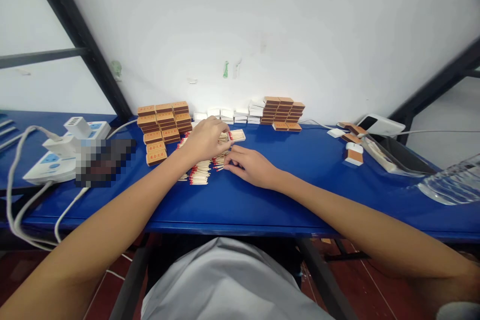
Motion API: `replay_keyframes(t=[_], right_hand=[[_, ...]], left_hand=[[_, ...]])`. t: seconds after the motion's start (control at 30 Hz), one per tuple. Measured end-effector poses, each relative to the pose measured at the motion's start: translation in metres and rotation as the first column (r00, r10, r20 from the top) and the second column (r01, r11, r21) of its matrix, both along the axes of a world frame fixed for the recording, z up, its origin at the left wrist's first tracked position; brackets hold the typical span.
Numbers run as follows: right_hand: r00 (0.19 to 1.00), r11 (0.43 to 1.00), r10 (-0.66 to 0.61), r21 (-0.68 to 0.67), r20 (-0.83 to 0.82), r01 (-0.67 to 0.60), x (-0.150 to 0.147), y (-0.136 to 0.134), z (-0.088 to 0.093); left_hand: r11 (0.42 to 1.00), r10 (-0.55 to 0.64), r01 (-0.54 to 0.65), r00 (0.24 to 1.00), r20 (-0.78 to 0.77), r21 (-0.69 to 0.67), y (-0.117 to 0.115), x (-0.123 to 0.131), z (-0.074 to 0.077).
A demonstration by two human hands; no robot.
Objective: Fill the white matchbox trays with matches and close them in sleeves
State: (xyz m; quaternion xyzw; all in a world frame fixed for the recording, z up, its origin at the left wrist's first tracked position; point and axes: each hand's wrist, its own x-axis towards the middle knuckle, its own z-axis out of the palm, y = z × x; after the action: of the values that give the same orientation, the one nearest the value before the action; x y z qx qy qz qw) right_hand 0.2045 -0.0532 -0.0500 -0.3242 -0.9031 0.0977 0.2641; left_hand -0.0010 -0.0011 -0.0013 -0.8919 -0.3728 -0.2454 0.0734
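Right hand (255, 167): fingers drawn narrow beside loose matches (200, 173); whether one is gripped cannot be told. Left hand (206, 139): fingers curled at the left end of a match-filled tray (237, 135); contact could not be confirmed. The tray is placed just beyond the right fingers, long axis roughly left to right; the left hand is nearer. Farther off on the bench (300, 160), left of the fingers, stacked matchboxes (156, 157) are marked with reddish characters, not reliably legible. No brand could be read.
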Motion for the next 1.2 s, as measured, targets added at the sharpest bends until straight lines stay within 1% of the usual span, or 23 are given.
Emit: replay_keyframes(t=[0.27,0.43,0.57,0.67,0.77,0.93,1.07,1.2], right_hand=[[1.000,1.000,-0.009,-0.013,0.009,0.009,0.001,0.002,-0.001],[0.997,0.999,-0.015,-0.031,0.073,0.017,0.001,0.003,0.000],[0.994,0.999,-0.018,-0.033,0.103,0.022,0.006,0.000,0.006],[0.993,1.000,-0.030,-0.003,0.114,0.030,0.014,-0.003,0.012],[0.988,0.997,-0.067,0.037,0.139,0.062,0.026,-0.003,0.020],[0.971,0.976,-0.202,0.108,0.125,0.189,0.045,0.009,0.028],[0.956,0.954,-0.277,0.149,0.094,0.261,0.052,0.017,0.028],[0.945,0.944,-0.305,0.167,0.121,0.283,0.050,0.018,0.026]], left_hand=[[1.000,-0.008,0.008,1.000,0.005,0.013,0.000,0.000,-0.001],[1.000,0.003,-0.003,1.000,-0.012,0.009,0.000,0.000,0.000],[1.000,0.014,-0.014,1.000,-0.021,-0.003,0.000,0.000,0.000],[1.000,0.013,-0.013,1.000,-0.028,-0.003,0.002,0.000,-0.002],[1.000,0.009,-0.009,0.999,-0.032,-0.003,0.002,0.000,-0.003],[0.999,-0.036,0.035,0.999,-0.027,-0.037,0.000,0.002,-0.006],[0.995,-0.098,0.097,0.994,-0.048,-0.031,-0.002,0.005,-0.009],[0.991,-0.133,0.132,0.989,-0.068,-0.022,-0.005,0.008,-0.010]])
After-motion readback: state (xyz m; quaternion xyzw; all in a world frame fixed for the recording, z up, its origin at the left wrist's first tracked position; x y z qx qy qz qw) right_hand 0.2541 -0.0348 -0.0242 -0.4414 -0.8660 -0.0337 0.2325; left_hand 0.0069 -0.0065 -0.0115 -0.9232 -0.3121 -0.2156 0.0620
